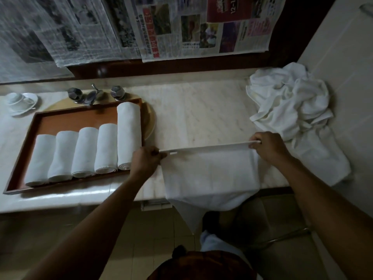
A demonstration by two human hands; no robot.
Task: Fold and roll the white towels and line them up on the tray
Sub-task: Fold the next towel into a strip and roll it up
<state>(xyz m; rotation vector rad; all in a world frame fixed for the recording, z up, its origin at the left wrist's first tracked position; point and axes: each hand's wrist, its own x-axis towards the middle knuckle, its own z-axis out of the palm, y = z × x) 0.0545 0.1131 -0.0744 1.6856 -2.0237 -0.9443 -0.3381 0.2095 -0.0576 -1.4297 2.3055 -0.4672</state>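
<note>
Two hands on one white towel (210, 174). Your left hand (146, 159) pinches one end of its top edge, fingers curled round it. Your right hand (268, 147) pinches the other end the same way, so the edge runs taut between the grips. From there the towel drops toward you, lies on the counter (197, 116) and hangs over its front edge.

Just left of your left grip sits the tray (80, 120) with five rolled towels (84, 152) side by side. The longest roll is right at your left knuckles; can't tell if it touches. That tray wall and roll crowd your left hand.

Beyond and right of your right grip is a pile of loose towels (290, 102), with a flat layer spreading close by your right wrist. Counter beyond the taut edge, between the grips, is bare marble.

Past the tray, a tap with two knobs (92, 96). Far left of your left grip, a cup on a saucer (19, 102). Newspaper sheets (181, 27) hang on the wall behind.
</note>
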